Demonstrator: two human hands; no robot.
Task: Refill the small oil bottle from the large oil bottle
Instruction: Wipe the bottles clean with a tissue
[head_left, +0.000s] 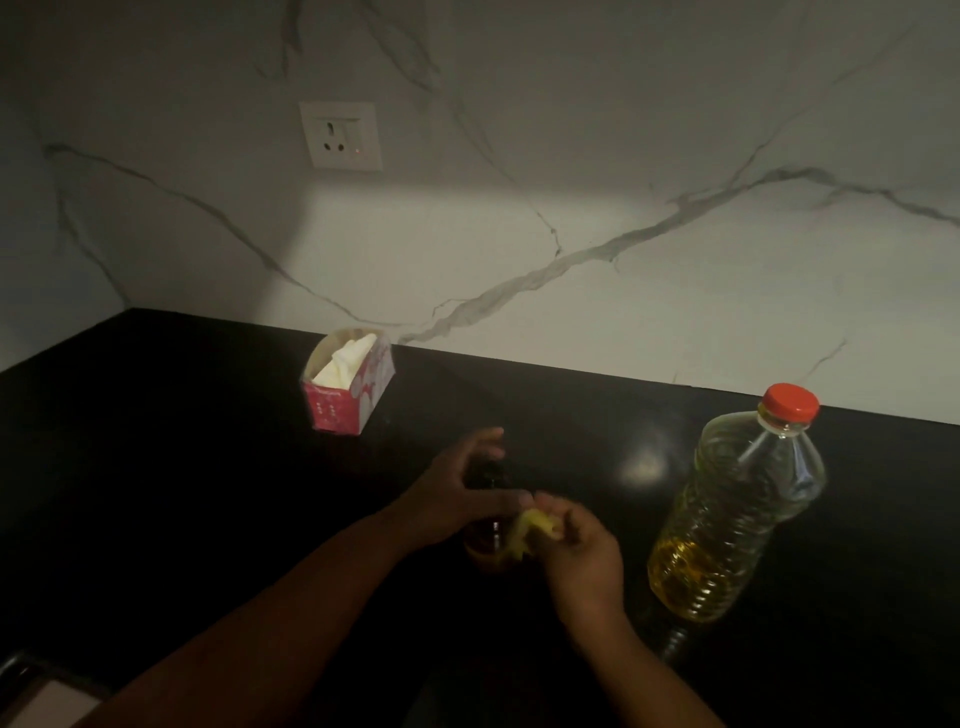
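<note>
1. Oil in the large oil bottle (727, 519) is standing capped, right on the surface (208, 467), so pouring is risking spills in dim light.
2. Small oil bottle (485, 499), centre, is risking slipping while the left hand (457, 493) is wrapping it loosely.
3. Right hand (582, 556), its fingers pinching a yellowish wad (535, 530), is crowding the bottle.

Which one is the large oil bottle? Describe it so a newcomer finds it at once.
Start at the black countertop below the white marble-veined wall. On its right side, right of both hands, stands the large clear plastic oil bottle, upright and untouched. It alone has a red screw cap and yellow oil filling its lower part.
</note>
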